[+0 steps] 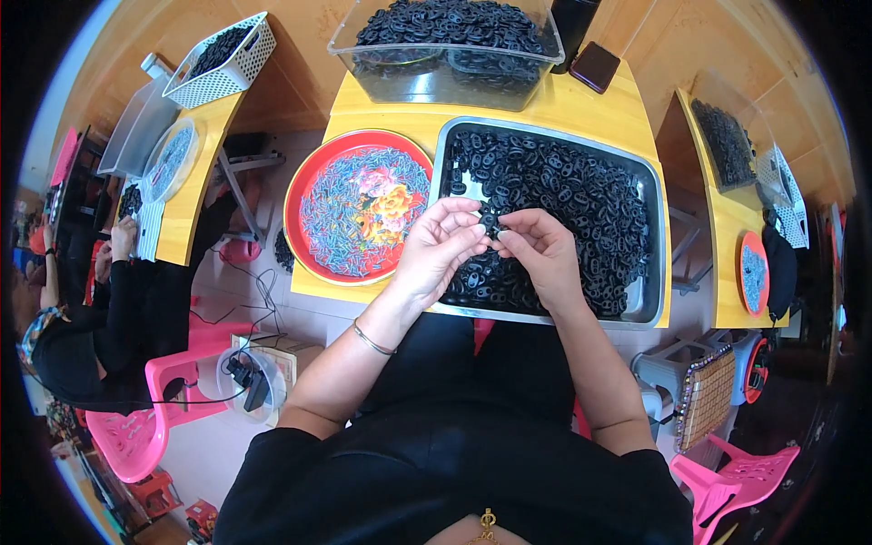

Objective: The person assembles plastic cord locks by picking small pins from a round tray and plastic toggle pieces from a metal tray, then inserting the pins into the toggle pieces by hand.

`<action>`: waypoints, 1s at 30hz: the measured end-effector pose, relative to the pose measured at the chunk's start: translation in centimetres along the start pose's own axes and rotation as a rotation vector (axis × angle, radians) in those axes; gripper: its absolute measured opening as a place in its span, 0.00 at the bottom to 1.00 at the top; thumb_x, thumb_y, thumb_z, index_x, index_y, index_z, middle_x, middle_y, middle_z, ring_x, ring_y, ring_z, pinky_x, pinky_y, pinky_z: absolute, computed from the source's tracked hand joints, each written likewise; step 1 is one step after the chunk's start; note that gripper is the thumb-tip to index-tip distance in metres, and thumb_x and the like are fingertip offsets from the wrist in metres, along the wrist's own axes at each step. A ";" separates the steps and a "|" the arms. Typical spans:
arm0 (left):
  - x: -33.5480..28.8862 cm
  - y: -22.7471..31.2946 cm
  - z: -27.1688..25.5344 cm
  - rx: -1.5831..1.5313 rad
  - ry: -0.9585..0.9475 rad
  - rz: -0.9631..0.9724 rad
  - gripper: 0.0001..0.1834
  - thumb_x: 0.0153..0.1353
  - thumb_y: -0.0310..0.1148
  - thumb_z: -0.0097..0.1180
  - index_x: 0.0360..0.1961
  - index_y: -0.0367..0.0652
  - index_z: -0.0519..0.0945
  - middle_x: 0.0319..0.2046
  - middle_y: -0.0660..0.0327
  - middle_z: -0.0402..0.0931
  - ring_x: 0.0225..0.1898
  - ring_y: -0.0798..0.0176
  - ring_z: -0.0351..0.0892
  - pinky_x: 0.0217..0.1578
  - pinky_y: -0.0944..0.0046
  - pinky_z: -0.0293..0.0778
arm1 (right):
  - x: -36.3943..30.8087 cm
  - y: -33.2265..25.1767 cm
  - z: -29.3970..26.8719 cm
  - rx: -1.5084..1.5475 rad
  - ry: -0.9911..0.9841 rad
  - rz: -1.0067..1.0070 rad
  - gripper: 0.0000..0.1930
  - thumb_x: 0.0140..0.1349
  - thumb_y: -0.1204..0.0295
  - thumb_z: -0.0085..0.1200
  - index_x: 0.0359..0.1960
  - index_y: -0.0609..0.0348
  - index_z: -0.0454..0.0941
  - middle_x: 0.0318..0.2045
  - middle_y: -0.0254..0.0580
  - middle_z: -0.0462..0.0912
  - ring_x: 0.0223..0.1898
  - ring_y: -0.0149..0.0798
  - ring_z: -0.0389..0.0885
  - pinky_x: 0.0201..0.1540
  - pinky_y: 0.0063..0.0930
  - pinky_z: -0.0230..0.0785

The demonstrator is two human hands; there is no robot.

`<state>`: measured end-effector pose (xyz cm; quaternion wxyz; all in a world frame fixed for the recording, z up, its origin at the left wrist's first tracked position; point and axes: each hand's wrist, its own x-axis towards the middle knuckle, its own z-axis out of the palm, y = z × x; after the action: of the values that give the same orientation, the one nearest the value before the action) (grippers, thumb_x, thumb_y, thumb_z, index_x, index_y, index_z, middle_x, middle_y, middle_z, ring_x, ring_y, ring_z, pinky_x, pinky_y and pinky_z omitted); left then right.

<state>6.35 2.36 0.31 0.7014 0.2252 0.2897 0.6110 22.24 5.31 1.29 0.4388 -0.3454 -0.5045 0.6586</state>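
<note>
Over the left part of a metal tray [661, 263] my two hands meet, fingertips close together. Between them is a small black oval plastic piece with holes [489, 221]. My left hand [443, 243] pinches it from one side, thumb against forefinger. On the other side my right hand [542, 252] grips it with thumb and fingers. Many like black pieces [572, 200] fill the tray beneath. Beside my left hand is a round red tray [300, 182] with a flower print, strewn with small thin silvery-blue pins [341, 213]. Whether a pin is in my fingers is hidden.
A clear plastic bin [436, 86] heaped with black pieces stands at the table's back, beside a dark phone-like object [595, 67]. At left another person [100, 300] works at a separate yellow table [186, 195]. Pink chairs [136, 440] and a right-hand table [722, 272] flank me.
</note>
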 end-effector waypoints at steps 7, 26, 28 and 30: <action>-0.1 0.0 0.0 0.073 -0.015 -0.004 0.11 0.54 0.20 0.53 0.40 0.37 0.73 0.30 0.62 0.75 0.31 0.71 0.77 0.33 0.74 0.75 | -0.1 0.0 -0.1 -0.049 0.012 -0.010 0.07 0.54 0.80 0.53 0.35 0.64 0.73 0.27 0.35 0.77 0.28 0.24 0.76 0.31 0.15 0.69; -0.2 0.2 -0.1 0.257 -0.041 0.050 0.10 0.53 0.20 0.54 0.38 0.36 0.75 0.30 0.61 0.76 0.30 0.72 0.76 0.31 0.75 0.73 | -0.2 0.0 -0.1 -0.109 -0.001 -0.021 0.05 0.52 0.79 0.55 0.31 0.61 0.73 0.24 0.33 0.76 0.25 0.23 0.74 0.28 0.14 0.67; -0.1 0.0 0.0 0.246 -0.042 0.046 0.10 0.53 0.20 0.54 0.38 0.36 0.74 0.29 0.60 0.76 0.29 0.72 0.76 0.32 0.75 0.73 | -0.2 -0.1 -0.1 -0.108 0.005 -0.022 0.05 0.52 0.79 0.55 0.31 0.61 0.72 0.24 0.33 0.76 0.25 0.23 0.74 0.27 0.14 0.67; -0.1 0.0 -0.1 0.216 -0.047 0.041 0.10 0.53 0.20 0.54 0.39 0.36 0.74 0.30 0.61 0.76 0.30 0.72 0.76 0.31 0.75 0.73 | -0.2 -0.2 -0.1 -0.106 0.011 -0.023 0.05 0.52 0.79 0.55 0.30 0.61 0.72 0.24 0.33 0.76 0.25 0.23 0.74 0.27 0.14 0.67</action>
<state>6.32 2.24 0.25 0.6671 0.3196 0.3325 0.5850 22.45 5.22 1.46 0.4303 -0.3658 -0.5402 0.6239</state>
